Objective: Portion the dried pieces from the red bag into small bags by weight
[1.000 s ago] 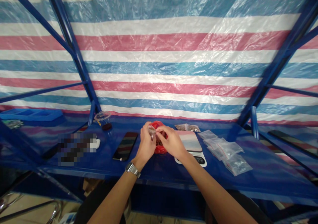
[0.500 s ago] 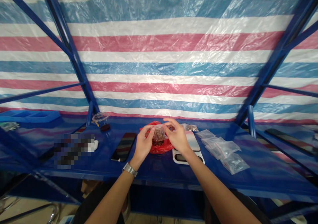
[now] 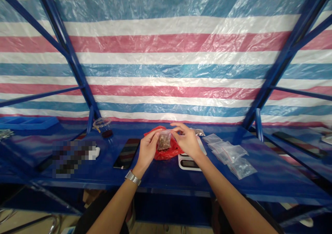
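Note:
Between my hands hangs a small clear zip bag [image 3: 164, 141] with brown bits inside. My left hand [image 3: 149, 144] pinches its upper left corner, and my right hand [image 3: 184, 137] pinches the upper right one, its other fingers raised. Below and behind the zip bag lies an opened red plastic bag [image 3: 168, 153], whose contents are mostly covered. A white kitchen scale [image 3: 188, 164] stands just right of it, partly under my right hand and forearm. Behind the scale sits another clear bag with small contents [image 3: 199, 132].
Several flat clear zip bags [image 3: 230, 152] are spread right of the scale. A black phone [image 3: 127, 153] lies to the left, with a lidded plastic cup [image 3: 103, 127] behind it. A blue divided tray [image 3: 28, 122] is at far left. Blue metal posts [image 3: 75, 64] frame the striped sheet.
The zip bag now hangs flatter and more upright between my hands, its contents in plainer view. The whole view has shifted slightly, so the table things appear further left.

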The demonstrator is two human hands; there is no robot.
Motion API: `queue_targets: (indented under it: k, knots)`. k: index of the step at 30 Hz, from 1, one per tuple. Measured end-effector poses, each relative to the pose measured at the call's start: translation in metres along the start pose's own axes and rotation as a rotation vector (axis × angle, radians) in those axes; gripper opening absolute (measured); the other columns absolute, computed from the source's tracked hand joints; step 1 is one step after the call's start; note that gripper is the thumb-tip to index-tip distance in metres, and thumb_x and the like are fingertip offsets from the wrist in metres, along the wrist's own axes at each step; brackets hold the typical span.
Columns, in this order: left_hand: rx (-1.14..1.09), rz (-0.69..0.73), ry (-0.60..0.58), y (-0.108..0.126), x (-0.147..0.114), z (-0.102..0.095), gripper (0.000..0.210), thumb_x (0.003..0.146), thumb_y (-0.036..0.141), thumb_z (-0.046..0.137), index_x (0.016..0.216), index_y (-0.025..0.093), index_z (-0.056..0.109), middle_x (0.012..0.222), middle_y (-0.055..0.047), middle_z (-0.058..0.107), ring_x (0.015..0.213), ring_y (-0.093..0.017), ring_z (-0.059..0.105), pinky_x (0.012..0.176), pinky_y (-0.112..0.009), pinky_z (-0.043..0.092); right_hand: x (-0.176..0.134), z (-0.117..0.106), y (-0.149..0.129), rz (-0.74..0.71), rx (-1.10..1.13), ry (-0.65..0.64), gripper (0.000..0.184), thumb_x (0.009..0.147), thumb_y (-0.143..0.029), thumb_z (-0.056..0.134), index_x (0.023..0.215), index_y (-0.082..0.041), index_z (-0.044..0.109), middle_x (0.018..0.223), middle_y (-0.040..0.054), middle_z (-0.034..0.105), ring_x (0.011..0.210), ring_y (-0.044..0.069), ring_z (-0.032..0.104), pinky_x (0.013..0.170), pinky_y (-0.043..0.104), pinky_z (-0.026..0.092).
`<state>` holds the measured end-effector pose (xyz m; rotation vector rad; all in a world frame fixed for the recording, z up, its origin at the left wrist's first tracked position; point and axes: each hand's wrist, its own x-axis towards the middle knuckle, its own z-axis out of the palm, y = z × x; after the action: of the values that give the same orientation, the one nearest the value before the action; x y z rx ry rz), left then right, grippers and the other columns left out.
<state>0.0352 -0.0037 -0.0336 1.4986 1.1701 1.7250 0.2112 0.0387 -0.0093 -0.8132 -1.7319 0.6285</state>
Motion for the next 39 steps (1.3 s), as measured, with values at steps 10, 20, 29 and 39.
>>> queue_targets:
  k: [10, 20, 29, 39]
  knots:
    - [0.161, 0.015, -0.013, -0.005, -0.005, -0.002, 0.039, 0.1, 0.048, 0.055, 0.123, 0.021, 0.07, 0.124, -0.01, 0.076, 0.107, -0.023, 0.074, 0.098, -0.036, 0.057, 0.007, -0.085, 0.065, 0.442, -0.354, -0.072, 0.034, 0.082, -0.015, 0.058, 0.113, -0.014, 0.071, 0.077, 0.0057, 0.075, 0.069, 0.02, 0.07, 0.069, 0.03, 0.051]
    - [0.807, 0.409, -0.57, -0.018, -0.02, -0.003, 0.022, 0.099, 0.034, 0.061, 0.116, 0.026, 0.073, 0.118, -0.006, 0.073, 0.115, -0.025, 0.064, 0.104, -0.042, 0.051, 0.001, -0.091, 0.068, 0.38, -0.71, -0.022, 0.032, 0.096, -0.025, 0.056, 0.123, -0.017, 0.07, 0.11, 0.0112, 0.078, 0.1, 0.025, 0.073, 0.09, 0.032, 0.051]
    - [1.088, 0.362, -0.456, -0.04, -0.014, 0.006, 0.024, 0.102, 0.029, 0.055, 0.117, 0.024, 0.072, 0.115, -0.008, 0.071, 0.112, -0.028, 0.063, 0.1, -0.044, 0.053, -0.001, -0.093, 0.064, 0.411, -0.763, -0.059, 0.03, 0.097, -0.026, 0.055, 0.12, -0.021, 0.072, 0.114, 0.0088, 0.078, 0.101, 0.023, 0.073, 0.089, 0.029, 0.051]
    - [0.983, 0.448, -0.277, -0.036, -0.015, 0.013, 0.023, 0.102, 0.031, 0.054, 0.117, 0.023, 0.069, 0.114, -0.009, 0.07, 0.111, -0.028, 0.063, 0.101, -0.045, 0.053, -0.004, -0.093, 0.055, 0.43, -0.822, -0.204, 0.033, 0.094, -0.022, 0.054, 0.117, -0.023, 0.077, 0.115, 0.0108, 0.078, 0.108, 0.029, 0.072, 0.092, 0.033, 0.051]
